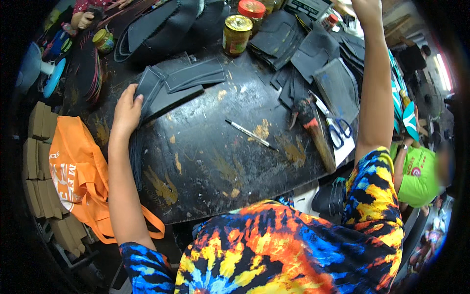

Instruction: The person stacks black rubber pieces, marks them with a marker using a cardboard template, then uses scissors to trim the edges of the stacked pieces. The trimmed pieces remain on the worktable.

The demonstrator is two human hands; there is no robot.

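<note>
At the table's left side, my left hand (128, 109) grips the near end of a stack of black leather-like pieces (151, 80), its thumb along their edge. More of these stitched rectangular pieces (196, 76) lie overlapped just to the right, on a thicker black slab (174, 102). My right arm stretches far forward to the upper right. Only part of my right hand (367, 7) shows at the top edge, near some white items; its fingers are cut off by the picture. Below that arm lie black flat panels (338, 85).
A pen (252, 134), a wooden-handled hammer (318, 137) and scissors (337, 130) lie on the worn black table (210, 171). Lidded jars (237, 35) stand at the back. An orange bag (81, 166) hangs at left. Other people sit at far left and right (416, 176).
</note>
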